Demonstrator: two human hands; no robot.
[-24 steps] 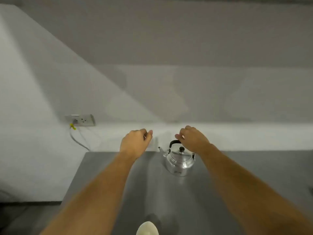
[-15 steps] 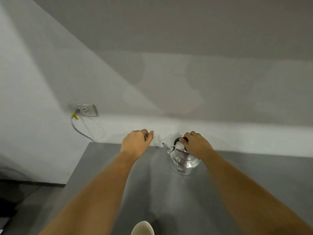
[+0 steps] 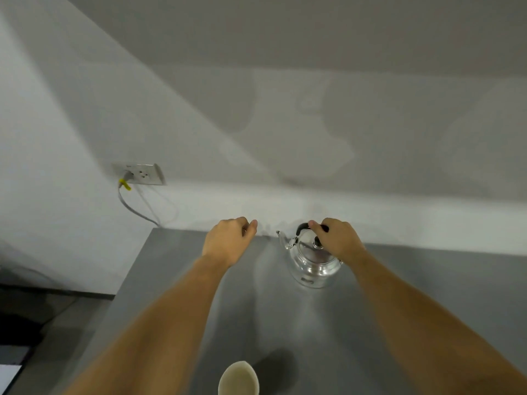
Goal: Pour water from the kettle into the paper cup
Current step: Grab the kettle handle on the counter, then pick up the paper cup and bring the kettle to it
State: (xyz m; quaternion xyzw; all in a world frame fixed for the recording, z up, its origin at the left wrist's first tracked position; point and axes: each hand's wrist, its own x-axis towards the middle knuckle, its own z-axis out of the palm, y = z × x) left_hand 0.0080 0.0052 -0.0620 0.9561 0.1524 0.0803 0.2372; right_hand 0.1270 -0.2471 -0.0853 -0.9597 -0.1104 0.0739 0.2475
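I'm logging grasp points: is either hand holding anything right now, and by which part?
The right hand grips the kettle by its black top handle. The left hand is loosely curled and holds nothing.

One shiny, round-bodied metal kettle (image 3: 312,263) with a black handle stands under the curled fingers (image 3: 319,226) of the right hand (image 3: 336,240). One off-white paper cup (image 3: 239,379) sits well nearer than the fingertips of both hands, at the bottom edge. Two bare hands are in view, the left hand (image 3: 228,240) being the second. One grey flat-topped table (image 3: 427,280) lies beneath them. One pale rectangular wall socket plate (image 3: 139,173) and one grey cable (image 3: 134,206) with a yellow tag lie beyond and left of the left fingers (image 3: 251,223).
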